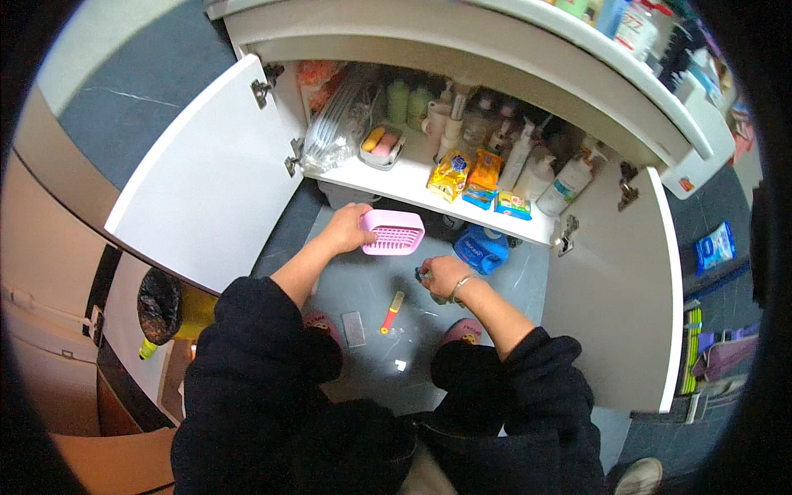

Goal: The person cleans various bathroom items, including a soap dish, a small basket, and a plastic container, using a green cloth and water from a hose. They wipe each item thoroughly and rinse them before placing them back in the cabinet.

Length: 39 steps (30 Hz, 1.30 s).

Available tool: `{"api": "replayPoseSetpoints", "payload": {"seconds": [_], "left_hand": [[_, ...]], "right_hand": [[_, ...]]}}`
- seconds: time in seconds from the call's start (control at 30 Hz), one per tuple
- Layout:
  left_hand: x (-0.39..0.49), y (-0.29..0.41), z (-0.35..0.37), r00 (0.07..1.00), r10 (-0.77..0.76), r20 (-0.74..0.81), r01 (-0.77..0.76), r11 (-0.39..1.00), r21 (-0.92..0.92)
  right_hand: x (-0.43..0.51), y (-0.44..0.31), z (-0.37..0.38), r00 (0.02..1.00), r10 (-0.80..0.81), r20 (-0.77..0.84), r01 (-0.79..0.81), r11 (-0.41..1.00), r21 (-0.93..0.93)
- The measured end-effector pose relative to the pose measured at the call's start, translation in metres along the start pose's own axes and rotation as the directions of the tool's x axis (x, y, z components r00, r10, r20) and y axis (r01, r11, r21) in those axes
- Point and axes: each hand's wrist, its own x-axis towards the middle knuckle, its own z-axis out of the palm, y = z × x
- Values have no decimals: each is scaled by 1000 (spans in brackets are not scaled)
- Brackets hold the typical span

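My left hand (348, 230) grips the left end of a pink plastic slotted basket (393, 232), tilted so that its slotted base shows. To its right, my right hand (447, 277) is curled round a dark, crumpled item (423, 276), mostly hidden by the fingers. A blue plastic jug (481, 249) stands on the floor just beyond my right hand. Below the hands, a small tool with a red and yellow handle (390, 318) and a grey rectangular block (354, 329) lie on the grey floor.
Open white cabinet doors flank me, left (204, 179) and right (612, 291). The white shelf (396, 179) holds a soap dish (382, 147), plastic bags (337, 133), soft packets (450, 176) and pump bottles (566, 184). A black-bagged bin (159, 303) is at the left.
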Motion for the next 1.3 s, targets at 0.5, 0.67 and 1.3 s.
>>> {"api": "replayPoseSetpoints", "payload": {"seconds": [0.5, 0.67, 1.3], "left_hand": [[-69, 106, -24, 793, 484, -369, -314, 845, 433], [-56, 103, -24, 720, 559, -412, -331, 798, 504], [-49, 50, -27, 902, -401, -161, 104, 563, -820]], "right_hand": [[-12, 15, 18, 656, 509, -557, 201, 594, 779], [-7, 18, 0, 581, 509, -635, 246, 634, 733], [9, 1, 3, 587, 553, -591, 353, 482, 802]]}}
